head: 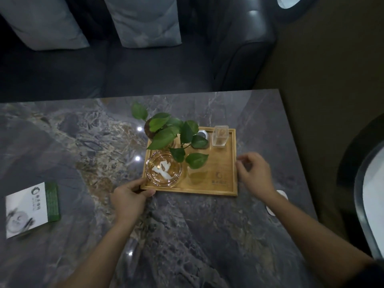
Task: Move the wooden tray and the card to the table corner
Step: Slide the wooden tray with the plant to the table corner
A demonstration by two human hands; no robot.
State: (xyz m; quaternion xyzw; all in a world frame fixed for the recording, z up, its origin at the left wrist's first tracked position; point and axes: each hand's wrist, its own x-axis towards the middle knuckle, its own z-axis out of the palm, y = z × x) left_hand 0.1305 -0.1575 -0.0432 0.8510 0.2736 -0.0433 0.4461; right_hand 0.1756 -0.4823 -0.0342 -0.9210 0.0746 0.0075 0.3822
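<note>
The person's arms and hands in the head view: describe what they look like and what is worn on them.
Both forearms are bare from wrist to the frame edge. The left hand and the right hand wear no gloves, and no rings, watch or bracelet show. Only a sliver of dark fabric, perhaps a sleeve, appears at the lower right corner. The right hand is slightly motion-blurred.

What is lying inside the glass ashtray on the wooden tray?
Inside the glass ashtray on the wooden tray lie white crumpled pieces, perhaps paper. A plant leaf covers its far rim, so that part is hidden.

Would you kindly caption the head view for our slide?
Left hand grips the wooden tray; right hand hovers beside it; card lies far left.
</note>
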